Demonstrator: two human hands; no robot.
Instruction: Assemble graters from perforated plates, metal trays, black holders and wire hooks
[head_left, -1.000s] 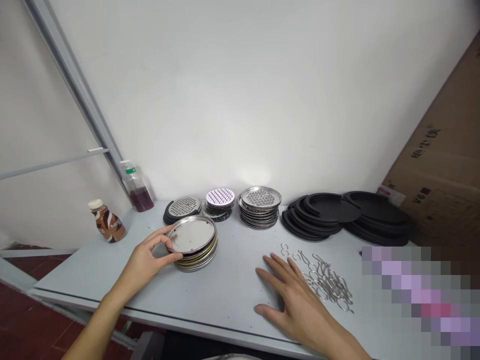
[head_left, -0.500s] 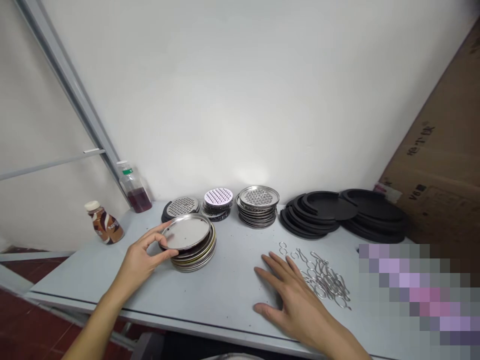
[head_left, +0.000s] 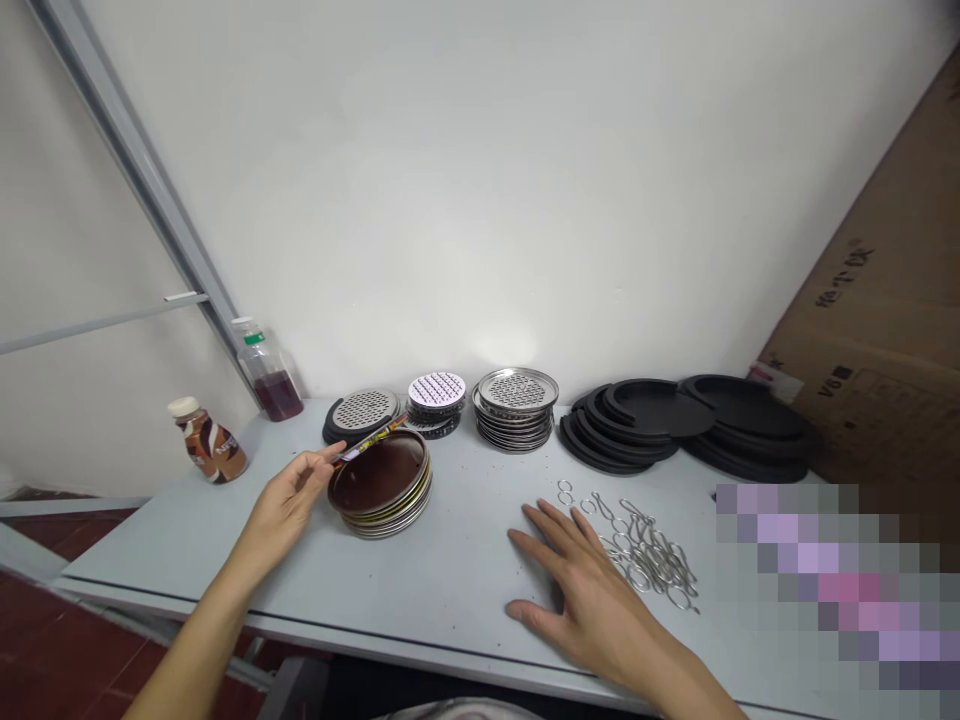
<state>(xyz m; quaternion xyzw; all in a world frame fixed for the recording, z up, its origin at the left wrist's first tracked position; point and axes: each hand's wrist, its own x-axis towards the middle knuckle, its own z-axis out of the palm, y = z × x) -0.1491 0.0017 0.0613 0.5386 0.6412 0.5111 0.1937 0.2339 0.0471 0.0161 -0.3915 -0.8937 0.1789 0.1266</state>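
Head view: my left hand (head_left: 289,503) is closed in a pinch on a thin round metal disc (head_left: 371,441), held between thumb and fingertips and tilted almost edge-on, with yellow and red showing along it. The disc sits over the rear rim of a stack of round metal dishes (head_left: 381,488), whose top dish is dark brown inside; I cannot tell whether the two touch. My right hand (head_left: 592,590) is released, lying open and palm down with fingers spread on the pale grey table (head_left: 442,590), just beside a loose pile of metal rings and hooks (head_left: 637,550). Along the wall stand perforated metal discs (head_left: 517,392) in stacks and two piles of black rubber rings (head_left: 637,420). Further left are a brown-patterned drink bottle (head_left: 206,450) and a plastic bottle of dark red liquid (head_left: 268,372).
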